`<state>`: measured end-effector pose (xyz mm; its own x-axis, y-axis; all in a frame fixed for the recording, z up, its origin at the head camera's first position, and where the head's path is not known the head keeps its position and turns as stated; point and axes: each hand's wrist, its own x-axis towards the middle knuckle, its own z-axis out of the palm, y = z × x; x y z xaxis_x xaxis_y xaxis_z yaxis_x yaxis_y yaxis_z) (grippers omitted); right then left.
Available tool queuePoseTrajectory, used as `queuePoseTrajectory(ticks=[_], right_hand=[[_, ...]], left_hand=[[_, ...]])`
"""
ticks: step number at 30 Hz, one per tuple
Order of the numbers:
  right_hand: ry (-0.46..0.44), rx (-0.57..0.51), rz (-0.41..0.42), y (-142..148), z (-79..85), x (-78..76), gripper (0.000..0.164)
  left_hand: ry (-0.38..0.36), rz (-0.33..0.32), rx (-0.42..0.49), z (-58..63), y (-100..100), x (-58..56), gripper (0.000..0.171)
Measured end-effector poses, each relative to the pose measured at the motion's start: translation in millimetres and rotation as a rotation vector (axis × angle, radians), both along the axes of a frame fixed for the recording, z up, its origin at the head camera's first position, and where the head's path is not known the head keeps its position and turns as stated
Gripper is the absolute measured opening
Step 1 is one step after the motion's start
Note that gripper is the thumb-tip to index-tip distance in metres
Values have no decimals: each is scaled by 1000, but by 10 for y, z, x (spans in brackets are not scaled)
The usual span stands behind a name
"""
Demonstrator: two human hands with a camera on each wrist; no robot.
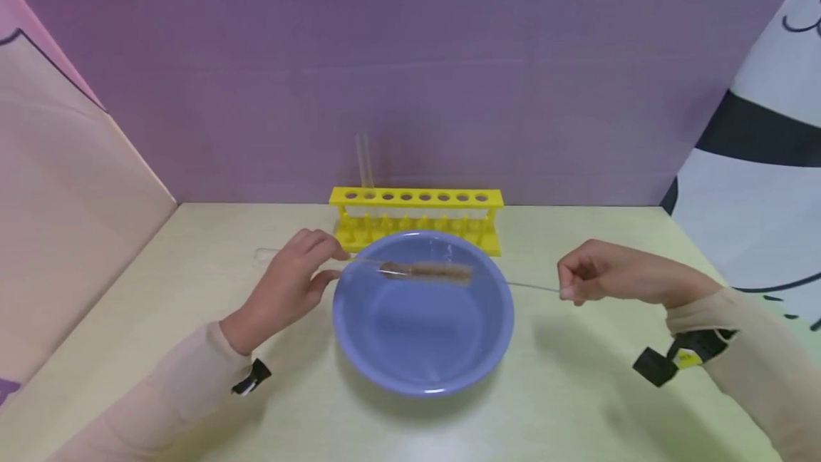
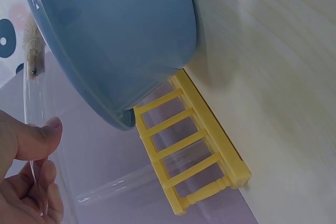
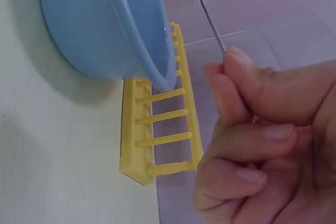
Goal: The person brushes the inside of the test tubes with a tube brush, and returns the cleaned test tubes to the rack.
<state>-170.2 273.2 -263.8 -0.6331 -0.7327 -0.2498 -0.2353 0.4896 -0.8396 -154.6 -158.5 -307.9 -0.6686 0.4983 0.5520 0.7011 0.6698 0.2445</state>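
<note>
Over the basin, my left hand (image 1: 291,280) grips a clear glass test tube (image 2: 35,100) between thumb and fingers, the tube lying nearly level. My right hand (image 1: 596,273) pinches the thin twisted wire handle (image 3: 212,24) of a test tube brush (image 1: 442,274) between thumb and forefinger. The brush's tan bristles are at the tube's right end, their tip inside the glass in the left wrist view. Below both lies a round blue basin (image 1: 423,385), its rim under the tube and the wire.
Behind the basin stands a yellow test tube rack (image 1: 417,198) with a row of holes and pegs. Another clear test tube (image 1: 364,159) stands in it near the left end. A purple backdrop (image 1: 410,77) rises at the back edge of the pale table (image 1: 577,405).
</note>
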Motion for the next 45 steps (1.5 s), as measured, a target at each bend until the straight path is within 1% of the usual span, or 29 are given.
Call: queuePoseTrajectory(ticks=[2, 7, 16, 20, 26, 30, 35, 45], right_hand=[[-30, -6, 8, -6, -7, -12, 18], [-90, 4, -6, -21, -9, -15, 17], [-126, -3, 55, -60, 7, -47, 15], [-127, 6, 49, -66, 23, -47, 16], [-73, 15, 38, -88, 23, -37, 20], [-30, 11, 49, -108, 16, -23, 18], [16, 22, 31, -133, 10, -3, 17], [174, 53, -9, -212, -10, 57, 14]], left_hand=[[13, -4, 4, -9, 1, -1, 33], [36, -19, 10, -23, 20, -13, 33], [44, -28, 20, -20, 38, -25, 33], [35, -33, 18, -16, 49, -26, 33], [18, -43, 14, -7, 58, -20, 31], [28, -57, 14, 4, 65, -33, 31], [43, -78, 16, 12, 69, -57, 31], [55, -95, 44, 18, 56, -47, 28]])
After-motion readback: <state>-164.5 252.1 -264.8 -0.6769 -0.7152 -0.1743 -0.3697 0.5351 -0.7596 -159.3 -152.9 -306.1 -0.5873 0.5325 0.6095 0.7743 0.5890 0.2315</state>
